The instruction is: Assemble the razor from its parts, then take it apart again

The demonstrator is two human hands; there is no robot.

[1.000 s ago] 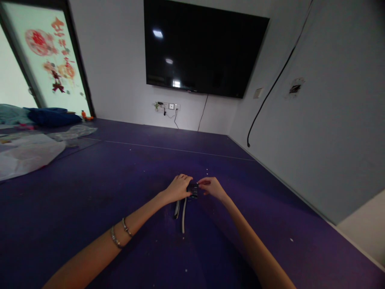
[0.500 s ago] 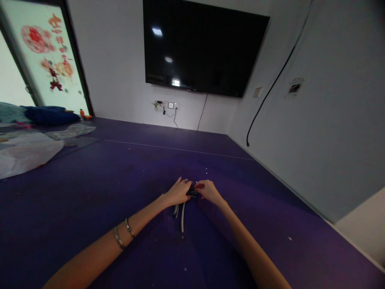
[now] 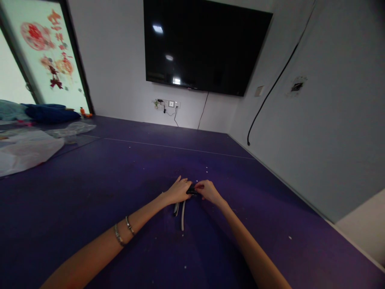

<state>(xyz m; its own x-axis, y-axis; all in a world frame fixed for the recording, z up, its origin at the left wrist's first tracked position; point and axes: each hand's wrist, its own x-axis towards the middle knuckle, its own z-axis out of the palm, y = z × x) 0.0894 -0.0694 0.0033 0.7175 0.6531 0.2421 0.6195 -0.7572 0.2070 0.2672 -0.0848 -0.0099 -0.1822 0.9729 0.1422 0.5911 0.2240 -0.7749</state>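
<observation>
My left hand [image 3: 179, 190], with two bracelets on its forearm, lies over a small black object [image 3: 191, 191] low above or on the purple floor. Its fingers are partly bent, and the thumb side presses on the black object, whose exact kind is too small to tell. At the right end of that object, my right hand [image 3: 208, 190] has thumb and forefinger pinched together. Below my left hand a pale grey, cable-like strip [image 3: 183, 216] points toward me. A shorter grey and black piece [image 3: 176, 209] lies beside it, its upper end hidden by the hand.
Small white scraps [image 3: 290, 237] dot the purple floor [image 3: 120, 241]. A white plastic sheet [image 3: 27, 152] and blue cloth [image 3: 52, 114] lie at the left. Ahead hang a television [image 3: 204, 48] and wall sockets [image 3: 171, 104]; a black cable [image 3: 270, 89] dangles along the right wall.
The camera view has shifted slightly. Both hands keep nearly the same place at the black object, and the grey strips stay where they were.
</observation>
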